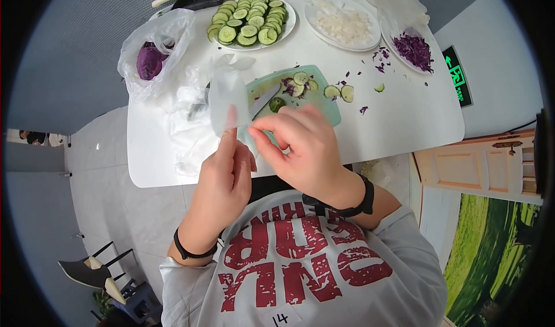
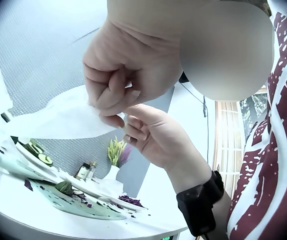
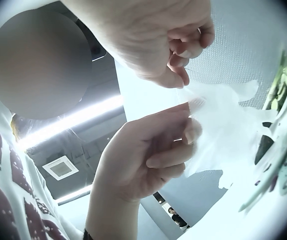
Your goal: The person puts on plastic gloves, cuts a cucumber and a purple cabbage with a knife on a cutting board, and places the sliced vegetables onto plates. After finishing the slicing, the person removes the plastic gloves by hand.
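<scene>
From my end the head view arrives bright and evenly lit, with faint, soft shadows on the white tabletop [image 1: 404,119]. Its wide lens bends straight edges and drops to black round the rim; the exit sign [image 1: 457,77] glows green. On the right wrist feed I get hard glare from a ceiling strip light [image 3: 73,120], and the thin plastic [image 3: 223,130] washes out nearly to white. The left wrist feed is pale too, its tabletop overexposed. Both wrist pictures have dark corners, distant detail looking soft, and one smooth blurred disc [image 2: 227,50].
</scene>
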`<control>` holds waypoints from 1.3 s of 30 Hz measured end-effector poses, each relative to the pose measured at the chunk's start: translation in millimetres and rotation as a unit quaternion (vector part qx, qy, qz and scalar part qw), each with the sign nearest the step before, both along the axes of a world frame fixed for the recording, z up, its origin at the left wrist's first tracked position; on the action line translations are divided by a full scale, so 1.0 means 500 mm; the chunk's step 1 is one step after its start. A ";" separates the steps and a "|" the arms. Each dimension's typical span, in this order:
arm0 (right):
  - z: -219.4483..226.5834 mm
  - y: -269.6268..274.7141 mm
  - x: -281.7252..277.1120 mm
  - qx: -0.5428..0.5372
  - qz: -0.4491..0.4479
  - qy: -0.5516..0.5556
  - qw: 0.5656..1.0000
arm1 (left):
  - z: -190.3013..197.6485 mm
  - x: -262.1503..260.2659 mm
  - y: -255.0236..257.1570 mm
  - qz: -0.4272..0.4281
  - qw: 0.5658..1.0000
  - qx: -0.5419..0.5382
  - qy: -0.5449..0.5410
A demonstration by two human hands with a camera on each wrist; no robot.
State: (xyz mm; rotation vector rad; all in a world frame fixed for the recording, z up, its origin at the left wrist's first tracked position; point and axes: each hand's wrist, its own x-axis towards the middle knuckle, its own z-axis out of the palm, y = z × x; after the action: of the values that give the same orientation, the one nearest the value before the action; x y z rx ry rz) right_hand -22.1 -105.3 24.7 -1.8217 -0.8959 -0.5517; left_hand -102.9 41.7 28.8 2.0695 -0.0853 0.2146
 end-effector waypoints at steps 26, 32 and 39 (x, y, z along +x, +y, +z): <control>-0.028 0.024 -0.043 -0.043 0.099 -0.057 0.993 | -0.076 0.139 0.025 0.087 0.971 -0.215 -0.060; -0.030 0.020 -0.046 -0.068 0.121 -0.057 0.989 | -0.062 0.153 0.006 0.136 0.978 -0.077 -0.135; -0.037 0.018 -0.048 -0.072 0.148 -0.080 0.983 | -0.029 0.159 0.018 0.050 0.988 -0.096 -0.107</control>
State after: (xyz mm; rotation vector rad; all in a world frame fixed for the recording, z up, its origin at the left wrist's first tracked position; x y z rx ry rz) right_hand -46.0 -96.4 6.0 -1.7451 -1.3202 -0.4565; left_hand -23.4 50.9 14.5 1.8544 -0.0869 0.4878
